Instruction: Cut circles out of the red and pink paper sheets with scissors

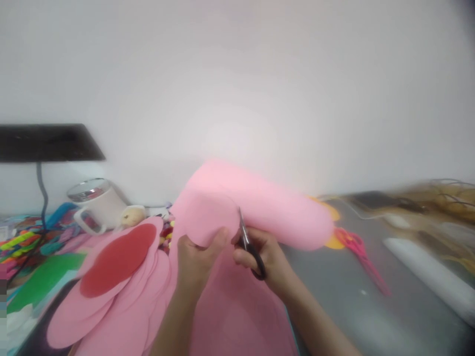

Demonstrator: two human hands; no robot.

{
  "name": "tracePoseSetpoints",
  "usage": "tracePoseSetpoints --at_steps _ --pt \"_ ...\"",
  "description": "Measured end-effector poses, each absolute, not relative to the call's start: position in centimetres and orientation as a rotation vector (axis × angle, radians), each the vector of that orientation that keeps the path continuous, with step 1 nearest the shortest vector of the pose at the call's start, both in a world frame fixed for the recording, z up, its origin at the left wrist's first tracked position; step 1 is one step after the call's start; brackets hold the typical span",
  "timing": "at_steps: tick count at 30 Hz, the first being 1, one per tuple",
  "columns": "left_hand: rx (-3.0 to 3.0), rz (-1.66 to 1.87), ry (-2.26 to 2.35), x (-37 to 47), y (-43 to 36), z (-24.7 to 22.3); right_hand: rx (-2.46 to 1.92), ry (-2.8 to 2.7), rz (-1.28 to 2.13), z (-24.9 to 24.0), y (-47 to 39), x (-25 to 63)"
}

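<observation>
A large pink sheet runs up the middle of the table, its far end curled into a roll. My left hand is closed on the near edge of a rounded part of the pink sheet, thumb on top. My right hand holds black-handled scissors, whose blades point away from me and lie at the curved edge of that rounded part. Left of the sheet lies a pile of pink rounded pieces with a red oval piece on top.
Pink scissors lie on the grey table at the right, beside yellow pieces. A white roll is farther right. At the left are a white mug, a lamp, green sheets and colourful craft bits.
</observation>
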State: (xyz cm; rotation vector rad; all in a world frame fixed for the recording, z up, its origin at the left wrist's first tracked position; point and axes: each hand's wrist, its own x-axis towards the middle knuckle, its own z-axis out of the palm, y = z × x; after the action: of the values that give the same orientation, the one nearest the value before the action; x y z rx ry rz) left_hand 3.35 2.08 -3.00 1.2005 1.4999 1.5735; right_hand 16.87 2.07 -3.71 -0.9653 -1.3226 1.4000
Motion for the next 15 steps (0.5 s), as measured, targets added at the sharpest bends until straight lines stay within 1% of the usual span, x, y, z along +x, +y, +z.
tracePoseSetpoints --at_steps 15 --pt "1.267 1.577 1.490 2.85 2.23 -3.02 -1.008 -1.289 1.430 -3.62 2.07 16.64"
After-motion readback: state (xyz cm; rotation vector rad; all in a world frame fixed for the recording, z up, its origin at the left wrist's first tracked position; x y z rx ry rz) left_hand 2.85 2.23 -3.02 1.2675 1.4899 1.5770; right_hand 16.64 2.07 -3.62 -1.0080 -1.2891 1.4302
